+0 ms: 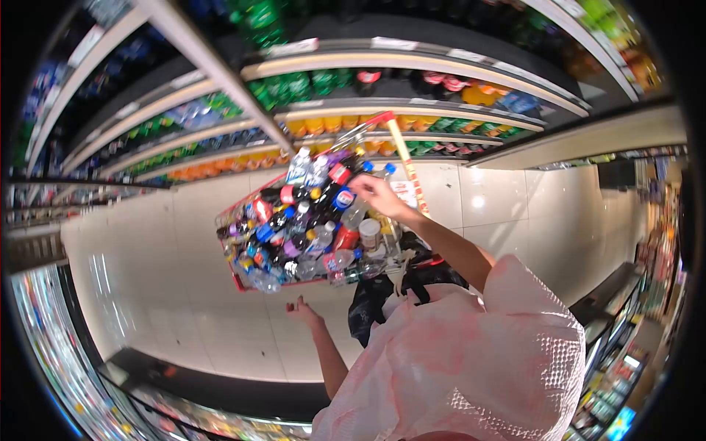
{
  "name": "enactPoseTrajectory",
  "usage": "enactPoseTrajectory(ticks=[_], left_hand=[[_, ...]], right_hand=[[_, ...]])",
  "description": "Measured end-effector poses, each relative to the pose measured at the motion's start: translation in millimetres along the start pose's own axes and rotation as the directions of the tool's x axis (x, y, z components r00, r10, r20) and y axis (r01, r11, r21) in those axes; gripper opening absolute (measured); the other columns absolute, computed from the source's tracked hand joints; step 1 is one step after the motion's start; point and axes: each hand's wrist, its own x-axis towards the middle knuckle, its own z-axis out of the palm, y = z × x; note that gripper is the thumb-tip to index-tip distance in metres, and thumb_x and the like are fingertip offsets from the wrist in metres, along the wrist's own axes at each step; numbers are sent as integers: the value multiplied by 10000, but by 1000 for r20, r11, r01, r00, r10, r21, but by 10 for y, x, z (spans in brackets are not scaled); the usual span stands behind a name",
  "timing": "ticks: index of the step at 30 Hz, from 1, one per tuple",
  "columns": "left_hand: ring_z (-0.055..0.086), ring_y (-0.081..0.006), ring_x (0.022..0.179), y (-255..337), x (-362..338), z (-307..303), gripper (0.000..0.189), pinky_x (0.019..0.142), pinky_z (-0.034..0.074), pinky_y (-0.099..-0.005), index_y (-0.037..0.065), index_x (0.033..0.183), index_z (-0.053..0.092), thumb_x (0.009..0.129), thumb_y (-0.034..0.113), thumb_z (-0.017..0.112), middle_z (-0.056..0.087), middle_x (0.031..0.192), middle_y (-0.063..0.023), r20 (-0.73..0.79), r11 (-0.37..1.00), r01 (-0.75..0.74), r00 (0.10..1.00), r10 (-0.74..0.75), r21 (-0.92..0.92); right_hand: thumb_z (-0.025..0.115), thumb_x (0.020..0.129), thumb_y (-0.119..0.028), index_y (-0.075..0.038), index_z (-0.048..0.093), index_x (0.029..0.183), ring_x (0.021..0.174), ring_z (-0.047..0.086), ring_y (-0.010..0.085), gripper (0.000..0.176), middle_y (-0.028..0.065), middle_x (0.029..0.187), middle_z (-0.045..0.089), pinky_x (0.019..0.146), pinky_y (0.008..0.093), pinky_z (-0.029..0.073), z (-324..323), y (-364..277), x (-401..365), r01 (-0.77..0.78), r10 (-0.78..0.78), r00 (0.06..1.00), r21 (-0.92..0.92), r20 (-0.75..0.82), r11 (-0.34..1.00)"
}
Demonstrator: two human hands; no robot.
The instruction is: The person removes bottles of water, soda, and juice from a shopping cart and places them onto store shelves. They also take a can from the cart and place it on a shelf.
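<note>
A shopping cart (237,275) with red trim stands in the aisle, heaped with drink bottles. My right hand (373,192) is over its handle side, fingers curled at a dark cola bottle (340,174) with a red label; the fingertips are partly hidden. Close below that hand lies a bottle with a blue round label (343,198). A white-lidded jar (369,229) sits nearer my body among clear bottles. My left hand (303,310) hangs outside the cart above the floor, fingers apart, holding nothing.
Shelves (412,70) of green, orange and dark bottles run along the far side of the cart. Pale floor tiles (147,264) stretch to the left. A low dark shelf edge (213,382) lies behind my left arm. More stocked shelves (647,353) stand at the right.
</note>
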Motion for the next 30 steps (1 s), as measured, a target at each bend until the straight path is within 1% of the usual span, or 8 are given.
enactPoseTrajectory(ticks=[2,8,13,18,19,23,26,30], left_hand=[[506,-289,1169,-97,157,83,626,957,468,-422,3,1408,366,903,113,720,462,1333,-149,12,979,-126,992,126,158],[563,-337,1159,322,-1075,1231,569,907,509,-441,-98,1341,456,967,273,670,481,1427,-251,84,974,-201,974,210,-101],[660,-367,961,67,-1039,1591,564,855,522,-459,-130,1099,619,1027,423,537,679,1108,-263,-97,917,-277,944,315,286],[655,-357,1005,170,-1413,1687,609,882,525,-466,-123,1158,611,1048,466,503,659,1177,-267,-105,933,-297,941,323,204],[653,-354,1016,132,-1521,1707,624,890,524,-465,-122,1171,609,1051,480,495,655,1191,-266,-137,946,-256,949,285,199],[617,-313,1039,-187,-1740,2005,487,889,557,-446,-28,1319,521,1054,380,499,586,1278,-200,56,887,-244,956,288,-392],[548,-304,1188,-733,-1319,1848,510,1017,465,-423,-60,1410,480,1092,322,367,537,1385,-227,-22,788,-601,793,609,134],[640,-330,974,-524,-1658,2053,528,913,503,-444,-143,1216,616,1032,352,584,670,1183,-277,-433,951,-306,862,262,-33]], right_hand=[[586,989,-19,-15,678,1089,900,627,107,136,35,945,672,779,280,542,-801,-119,-468,-403,423,894,152,-145,903],[537,930,60,10,648,970,805,629,118,128,21,875,639,707,283,556,-3059,2,-1147,-103,23,783,-93,-622,990],[623,973,-70,1,678,962,784,627,126,91,58,907,655,712,288,513,-5179,-693,-698,51,-345,580,-390,-738,919],[707,850,-180,-9,673,1000,872,617,328,230,144,920,619,864,446,511,-7398,-1327,-64,-272,-695,251,-738,-674,617],[712,840,-237,6,675,1104,995,624,426,361,219,1120,654,920,508,491,-8300,-1001,123,-457,-780,292,-797,-553,394],[715,842,-238,16,651,1134,1032,604,428,392,236,1168,613,931,508,482,-9333,-905,286,-628,-443,521,-679,-730,381],[717,844,-238,24,633,1155,1059,589,430,416,249,1204,581,940,508,476,-9611,-759,478,-611,-386,602,-715,-699,341],[719,847,-239,35,609,1184,1096,570,432,449,265,1252,540,952,509,467,-9871,-704,618,-622,-369,613,-715,-698,318]])
